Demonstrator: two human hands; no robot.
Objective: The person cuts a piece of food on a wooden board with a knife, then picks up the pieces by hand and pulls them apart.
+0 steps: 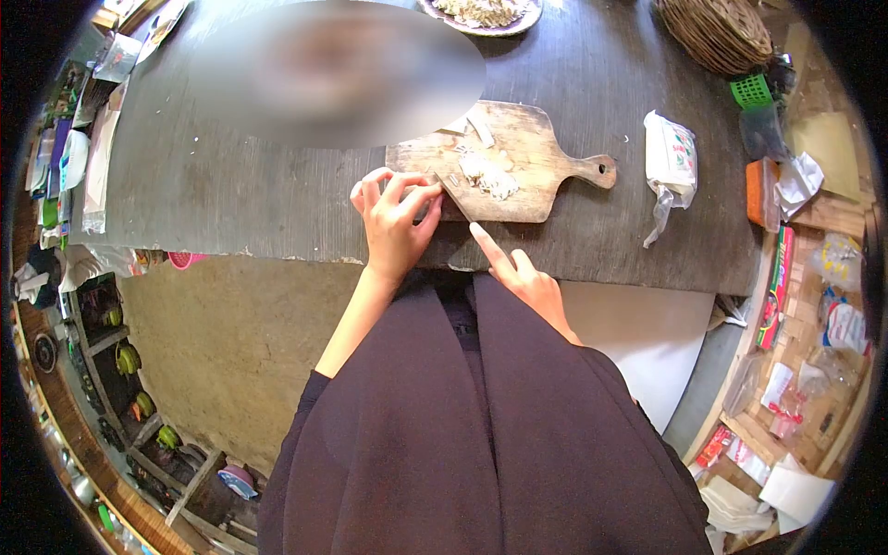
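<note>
A wooden cutting board (518, 139) with a handle on its right lies near the table's front edge. On it is a small heap of finely cut pale pieces (487, 176), with larger white pieces (479, 131) behind. My left hand (400, 220) is at the board's front left corner, fingers bent and pressed down; what they pinch is hidden. My right hand (525, 280) is closed on a knife, its index finger stretched along the top. The narrow knife blade (457, 198) slants over the board's front edge, its tip close to my left fingertips.
A white plastic packet (671, 159) lies right of the board. A plate of pale shreds (483, 14) stands at the back, and woven baskets (717, 35) at the back right. An orange sponge-like block (762, 192) sits at the right edge. A blurred patch hides the back left.
</note>
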